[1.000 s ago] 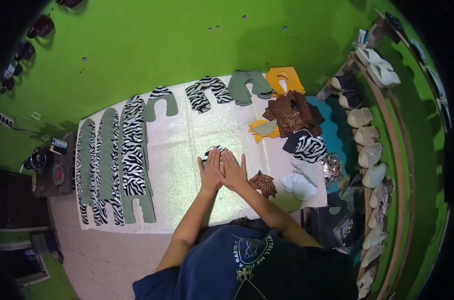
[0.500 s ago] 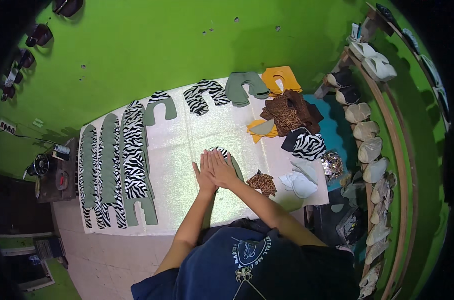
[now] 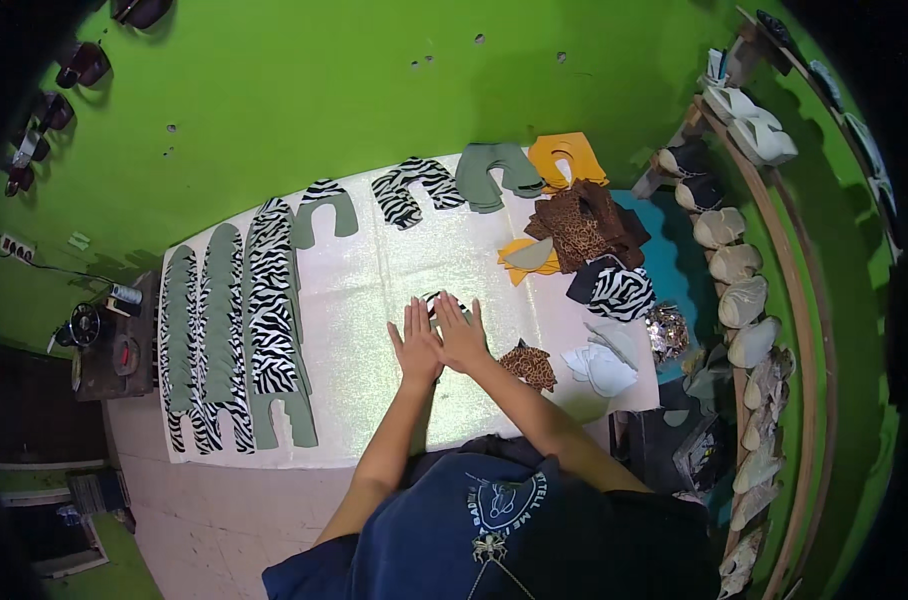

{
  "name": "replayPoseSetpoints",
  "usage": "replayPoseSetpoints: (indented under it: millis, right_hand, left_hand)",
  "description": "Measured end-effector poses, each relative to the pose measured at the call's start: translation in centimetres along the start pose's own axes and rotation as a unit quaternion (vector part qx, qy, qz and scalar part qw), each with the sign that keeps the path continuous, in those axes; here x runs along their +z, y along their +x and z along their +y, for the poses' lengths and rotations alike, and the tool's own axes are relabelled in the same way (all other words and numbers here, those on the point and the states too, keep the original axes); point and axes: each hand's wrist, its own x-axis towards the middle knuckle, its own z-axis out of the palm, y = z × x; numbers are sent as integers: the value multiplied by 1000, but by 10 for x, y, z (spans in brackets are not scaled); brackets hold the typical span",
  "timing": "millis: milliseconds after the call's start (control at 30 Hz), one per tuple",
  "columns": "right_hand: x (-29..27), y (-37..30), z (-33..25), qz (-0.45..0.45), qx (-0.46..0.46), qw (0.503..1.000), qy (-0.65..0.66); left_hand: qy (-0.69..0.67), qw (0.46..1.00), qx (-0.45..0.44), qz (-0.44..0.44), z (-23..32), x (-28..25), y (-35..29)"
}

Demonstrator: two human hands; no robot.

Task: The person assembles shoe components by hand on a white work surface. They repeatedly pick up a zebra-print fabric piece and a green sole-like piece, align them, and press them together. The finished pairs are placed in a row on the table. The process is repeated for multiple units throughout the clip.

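Both my hands lie flat, side by side, on a U-shaped piece with a zebra-print toe (image 3: 435,303) at the middle of the table. Most of that piece is hidden beneath them. My left hand (image 3: 415,343) has its fingers stretched forward. My right hand (image 3: 460,338) partly overlaps it at the thumbs, its fingers spread a little. Just right of my right hand sits a small heap of leopard-print pieces (image 3: 529,367). Beyond my hands, along the far edge, lie a green and zebra U-shaped piece (image 3: 331,219) and a zebra-print U-shaped piece (image 3: 402,205).
Overlapping rows of green and zebra pieces (image 3: 271,300) line the left of the table. Stacks of green (image 3: 482,183), yellow (image 3: 586,160) and leopard-print (image 3: 571,232) pieces crowd the far right, above white pieces (image 3: 606,375). A wooden rack of shoe forms (image 3: 742,302) stands at the right.
My hands have moved apart at the fingertips, and the right one has shifted slightly right. More of the zebra-print toe now shows between them.
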Motion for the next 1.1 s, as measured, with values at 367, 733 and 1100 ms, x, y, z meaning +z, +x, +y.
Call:
replayPoseSetpoints:
  millis: [367, 733, 1100]
  right_hand:
    - [3, -20, 14, -14, 24, 1000, 1]
    - [-7, -19, 13, -46, 28, 998, -20]
    - [-13, -14, -6, -63, 69, 995, -30]
  left_hand:
    - [5, 999, 50, -4, 1, -1, 0]
    - [-14, 997, 73, 9, -1, -2, 2]
    - [-21, 999, 23, -35, -19, -13, -11]
